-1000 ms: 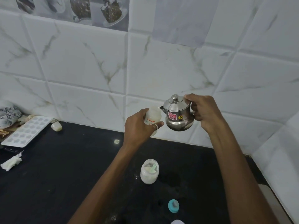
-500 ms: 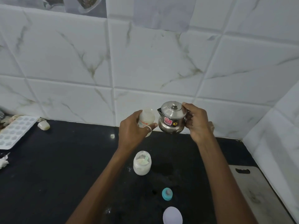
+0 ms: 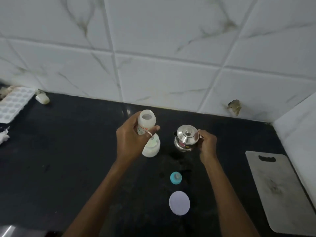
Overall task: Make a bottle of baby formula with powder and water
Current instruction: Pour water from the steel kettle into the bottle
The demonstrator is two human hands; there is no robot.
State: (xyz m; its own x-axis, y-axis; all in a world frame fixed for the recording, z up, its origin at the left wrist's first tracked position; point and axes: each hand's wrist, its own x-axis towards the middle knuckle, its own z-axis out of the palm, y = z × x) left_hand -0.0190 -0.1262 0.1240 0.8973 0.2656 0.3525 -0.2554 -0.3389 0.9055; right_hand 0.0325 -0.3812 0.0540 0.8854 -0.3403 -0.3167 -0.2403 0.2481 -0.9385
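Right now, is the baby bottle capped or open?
Open: the baby bottle shows a bare round mouth; the teal nipple ring lies apart on the black counter.

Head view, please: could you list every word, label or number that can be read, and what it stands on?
"LuvLap": red print on the baby bottle held in the left hand; small, only just legible.
Red sticker on the steel kettle: too blurred to read.
Yellow round sticker beside it: too blurred.
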